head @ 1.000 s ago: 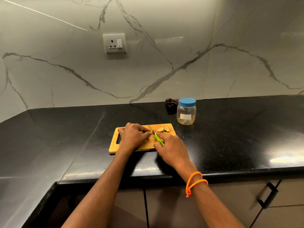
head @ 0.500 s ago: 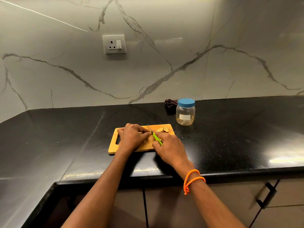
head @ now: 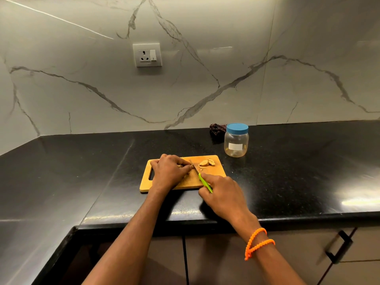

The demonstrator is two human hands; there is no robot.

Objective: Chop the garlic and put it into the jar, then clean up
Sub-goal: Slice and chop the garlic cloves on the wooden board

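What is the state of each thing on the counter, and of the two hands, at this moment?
jar: upright, blue lid on, looks nearly empty.
cutting board: flat on the counter.
knife: gripped by the right hand, blade on the board.
uncut garlic: held down by the left hand.
cut pieces: piled on the board's far side.
dark object: behind the jar, unclear.
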